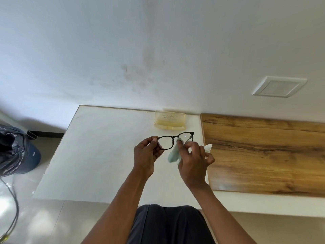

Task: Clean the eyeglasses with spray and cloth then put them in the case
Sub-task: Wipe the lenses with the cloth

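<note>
Off the table's left edge, on the floor: bin with dark bag. Above the white table, left hand pinches the left rim of the black eyeglasses, thumb and fingers closed on the frame. Right hand presses a pale green cloth to the right lens, fingertips behind the cloth. Spray bottle just beside that hand. Open yellowish case at the far edge.

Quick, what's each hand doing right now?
Left hand: closed on the eyeglasses at one end of the frame.
Right hand: closed on the cloth, pressing it to a lens.
</note>
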`<act>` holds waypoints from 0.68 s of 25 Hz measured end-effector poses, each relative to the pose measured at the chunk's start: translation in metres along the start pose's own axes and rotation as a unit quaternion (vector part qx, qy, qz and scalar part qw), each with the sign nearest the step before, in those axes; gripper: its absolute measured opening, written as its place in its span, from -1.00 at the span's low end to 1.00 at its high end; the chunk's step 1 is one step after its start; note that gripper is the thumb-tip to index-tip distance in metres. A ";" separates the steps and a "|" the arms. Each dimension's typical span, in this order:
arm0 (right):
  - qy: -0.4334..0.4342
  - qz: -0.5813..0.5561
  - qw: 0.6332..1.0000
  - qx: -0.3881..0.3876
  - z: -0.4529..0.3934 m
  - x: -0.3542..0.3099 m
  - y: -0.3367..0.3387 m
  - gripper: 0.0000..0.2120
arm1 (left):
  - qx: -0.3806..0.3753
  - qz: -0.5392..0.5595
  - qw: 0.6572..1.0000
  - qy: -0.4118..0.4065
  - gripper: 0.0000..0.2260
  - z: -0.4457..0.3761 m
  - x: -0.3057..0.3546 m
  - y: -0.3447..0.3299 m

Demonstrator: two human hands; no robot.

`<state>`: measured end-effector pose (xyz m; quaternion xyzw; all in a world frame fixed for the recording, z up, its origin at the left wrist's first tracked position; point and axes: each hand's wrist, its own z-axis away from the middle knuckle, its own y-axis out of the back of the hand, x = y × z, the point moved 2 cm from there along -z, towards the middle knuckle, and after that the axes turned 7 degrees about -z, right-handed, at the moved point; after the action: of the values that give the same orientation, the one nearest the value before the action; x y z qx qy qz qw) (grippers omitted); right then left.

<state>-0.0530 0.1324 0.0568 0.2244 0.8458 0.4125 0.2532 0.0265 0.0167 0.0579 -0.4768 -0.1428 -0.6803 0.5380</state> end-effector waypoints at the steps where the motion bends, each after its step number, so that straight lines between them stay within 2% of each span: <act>1: -0.020 -0.009 1.000 0.013 -0.001 0.003 0.002 -0.49 | 0.002 0.002 1.000 0.000 -0.92 0.000 0.001 0.001; 6: -0.080 -0.018 0.996 0.039 -0.001 0.019 0.011 -0.52 | 0.015 -0.002 1.000 -0.002 -0.94 -0.001 0.002 0.003; 12: -0.074 -0.004 0.997 0.005 -0.001 0.022 0.009 -0.53 | 0.013 -0.011 1.000 -0.008 -0.94 0.000 -0.001 0.004; 17: -0.068 0.004 0.997 -0.034 -0.002 0.016 0.004 -0.41 | 0.009 -0.014 1.000 -0.005 -0.94 0.000 -0.004 0.004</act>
<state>-0.0657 0.1428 0.0568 0.2468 0.8114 0.4257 0.3154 0.0302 0.0173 0.0535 -0.4737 -0.1581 -0.6838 0.5320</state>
